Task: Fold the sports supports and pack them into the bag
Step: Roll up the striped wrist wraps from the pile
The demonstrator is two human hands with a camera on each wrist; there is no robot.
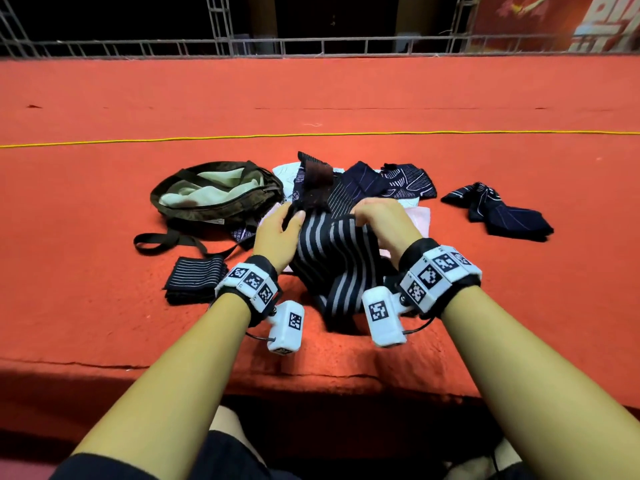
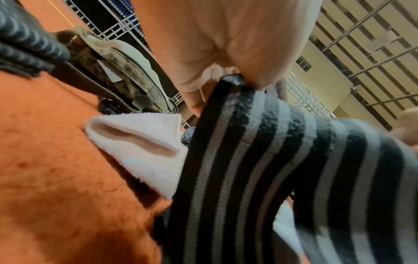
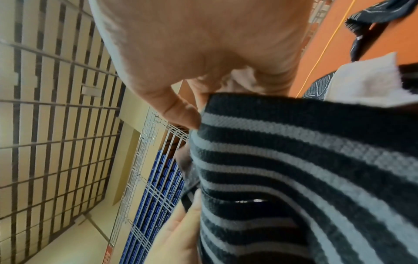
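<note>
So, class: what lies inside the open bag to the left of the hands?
Inside the bag only its pale green lining shows, crumpled, with no dark support visible on it. The bottom is hidden by the near rim, so anything packed there cannot be seen.

Red-carpeted desk [image 1: 450,98]: open olive bag [image 1: 214,192], folded striped support [image 1: 194,278], dark supports pile [image 1: 381,181], separate dark support [image 1: 498,211], yellow cord [image 1: 173,138].

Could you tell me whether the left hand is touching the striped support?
Touching: the left wrist view shows the left hand pinching the top edge of the striped support.
</note>
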